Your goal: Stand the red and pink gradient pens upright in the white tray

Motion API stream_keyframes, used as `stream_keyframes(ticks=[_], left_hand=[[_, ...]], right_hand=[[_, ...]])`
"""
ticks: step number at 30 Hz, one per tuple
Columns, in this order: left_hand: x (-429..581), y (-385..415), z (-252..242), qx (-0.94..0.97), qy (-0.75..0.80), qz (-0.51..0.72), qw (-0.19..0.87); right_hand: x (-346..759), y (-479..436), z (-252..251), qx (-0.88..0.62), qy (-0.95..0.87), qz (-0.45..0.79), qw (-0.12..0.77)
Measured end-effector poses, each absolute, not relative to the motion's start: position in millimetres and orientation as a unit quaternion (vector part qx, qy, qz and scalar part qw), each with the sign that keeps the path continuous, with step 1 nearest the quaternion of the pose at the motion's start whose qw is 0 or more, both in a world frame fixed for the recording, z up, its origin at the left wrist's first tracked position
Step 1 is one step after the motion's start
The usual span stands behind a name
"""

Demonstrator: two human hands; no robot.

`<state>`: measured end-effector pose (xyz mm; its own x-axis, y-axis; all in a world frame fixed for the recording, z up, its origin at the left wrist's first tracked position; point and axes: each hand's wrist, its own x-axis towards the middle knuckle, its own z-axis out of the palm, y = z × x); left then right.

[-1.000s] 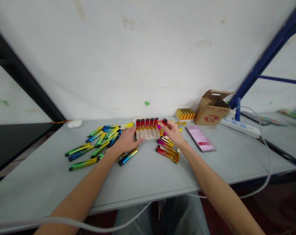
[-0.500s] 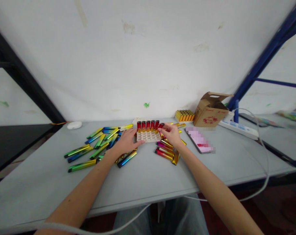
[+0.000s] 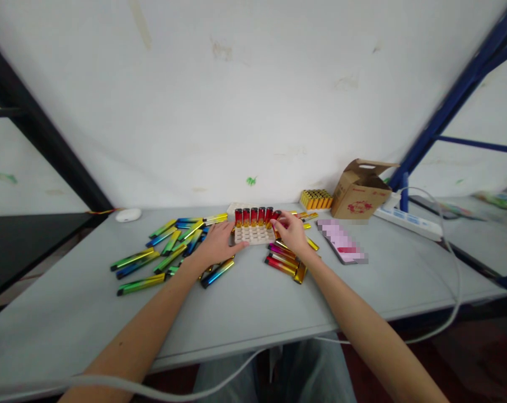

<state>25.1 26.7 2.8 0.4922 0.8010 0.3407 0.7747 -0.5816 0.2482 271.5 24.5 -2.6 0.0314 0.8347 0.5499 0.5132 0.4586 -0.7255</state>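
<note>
A pale tray with rows of round holes [image 3: 253,235] lies in the middle of the table. Along its back row stand several red-and-gold battery-like cylinders with dark tops [image 3: 254,216]. My left hand [image 3: 215,242] grips the tray's left end, thumb at the front and fingers along the side. At the right end of that row, my right hand [image 3: 292,230] pinches another red-and-gold cylinder [image 3: 277,214] between thumb and fingers. It stands nearly upright; its lower part is partly hidden by the fingers.
Loose green, blue and yellow sticks [image 3: 172,253] lie to the left, red and gold ones [image 3: 282,263] to the right. Farther right are a block of yellow cylinders [image 3: 316,198], an open cardboard box [image 3: 358,198], a phone [image 3: 339,240] and a power strip [image 3: 411,222]. A white case [image 3: 128,215] lies at back left.
The cylinder in my right hand has gone from tilted to nearly upright at the end of the row. My left hand stays on the tray.
</note>
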Motion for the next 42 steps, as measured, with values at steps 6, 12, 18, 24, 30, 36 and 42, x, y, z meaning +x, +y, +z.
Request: stream_keyframes(ticks=[6, 12, 18, 24, 30, 36, 42], left_hand=[[26, 27, 3, 0.863, 0.465, 0.197, 0.026], [27, 25, 5, 0.861, 0.466, 0.204, 0.029], [27, 25, 5, 0.86, 0.468, 0.202, 0.027], [25, 25, 5, 0.86, 0.475, 0.185, 0.021], [24, 25, 4, 0.857, 0.48, 0.189, -0.006], [23, 25, 5, 0.859, 0.48, 0.176, -0.011], [21, 26, 2, 0.859, 0.479, 0.184, -0.009]], right_hand=[[270, 27, -8, -0.509, -0.698, 0.1, 0.493], [269, 24, -8, -0.524, -0.673, 0.113, 0.51], [271, 18, -3, -0.515, -0.71, 0.018, 0.479], [283, 20, 3, -0.52, -0.698, 0.012, 0.492], [306, 29, -1, -0.579, -0.656, -0.013, 0.484], [319, 35, -11, -0.643, -0.692, -0.029, 0.327], [327, 37, -16, -0.645, -0.723, -0.02, 0.248]])
